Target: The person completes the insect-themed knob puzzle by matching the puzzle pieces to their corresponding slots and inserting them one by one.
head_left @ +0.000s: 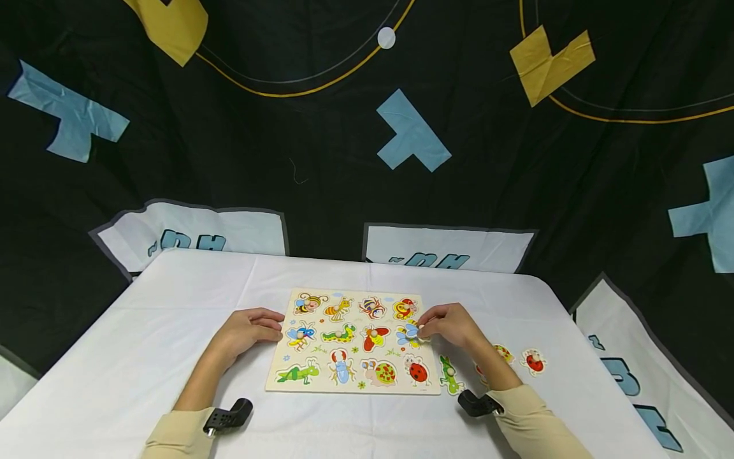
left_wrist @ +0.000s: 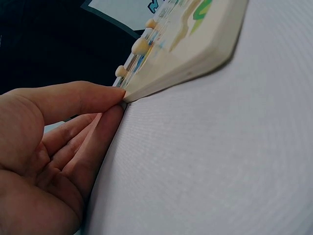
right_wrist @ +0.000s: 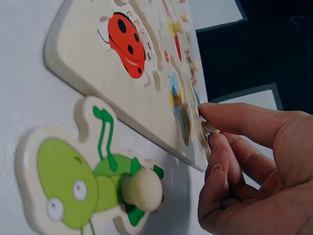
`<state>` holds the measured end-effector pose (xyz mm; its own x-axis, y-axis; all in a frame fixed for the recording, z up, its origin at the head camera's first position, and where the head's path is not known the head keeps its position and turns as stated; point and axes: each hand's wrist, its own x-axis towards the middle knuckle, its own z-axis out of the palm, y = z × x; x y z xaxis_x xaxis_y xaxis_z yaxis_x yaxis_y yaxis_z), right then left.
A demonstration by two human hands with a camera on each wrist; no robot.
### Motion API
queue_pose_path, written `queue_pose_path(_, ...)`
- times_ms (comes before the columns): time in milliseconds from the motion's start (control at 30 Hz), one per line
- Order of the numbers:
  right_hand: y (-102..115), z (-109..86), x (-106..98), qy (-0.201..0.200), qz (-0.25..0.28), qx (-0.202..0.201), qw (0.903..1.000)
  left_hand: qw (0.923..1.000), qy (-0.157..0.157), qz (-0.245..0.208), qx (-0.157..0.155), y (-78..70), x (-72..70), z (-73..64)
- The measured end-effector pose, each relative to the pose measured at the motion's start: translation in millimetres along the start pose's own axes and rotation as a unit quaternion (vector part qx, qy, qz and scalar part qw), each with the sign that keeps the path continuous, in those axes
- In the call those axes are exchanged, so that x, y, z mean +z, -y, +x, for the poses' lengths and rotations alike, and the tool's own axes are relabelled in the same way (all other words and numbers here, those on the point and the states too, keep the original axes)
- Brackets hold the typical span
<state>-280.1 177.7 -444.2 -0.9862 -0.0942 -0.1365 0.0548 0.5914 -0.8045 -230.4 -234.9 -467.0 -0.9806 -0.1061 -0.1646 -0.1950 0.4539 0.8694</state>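
A wooden insect puzzle board (head_left: 318,352) lies flat on the white table. My left hand (head_left: 250,331) pinches the board's left edge; in the left wrist view thumb and finger (left_wrist: 73,100) meet there. At the board's right edge, my right hand (head_left: 453,326) pinches the pale knob (right_wrist: 209,128) of a puzzle piece over the blue-winged insect spot (head_left: 408,334). Most of that piece's face is hidden, and I cannot tell whether it is seated. Knobbed pieces, including a caterpillar (head_left: 339,333), sit in the upper rows. The ladybug picture (right_wrist: 128,44) shows without a knob.
A green insect piece (right_wrist: 105,178) with a round knob lies just right of the board. Farther right are a ladybug piece (head_left: 534,361) and a yellow-and-red piece (head_left: 504,354); another is partly under my right forearm. A black curtain (head_left: 321,178) hangs behind the table.
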Motion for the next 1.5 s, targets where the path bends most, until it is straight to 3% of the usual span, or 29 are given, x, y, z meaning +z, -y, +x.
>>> queue_pose_path(1500,3,-2.4,18,0.027,0.015,-0.003,0.9995,1.0,0.001,0.001,-0.001,-1.0,-0.6,-0.3)
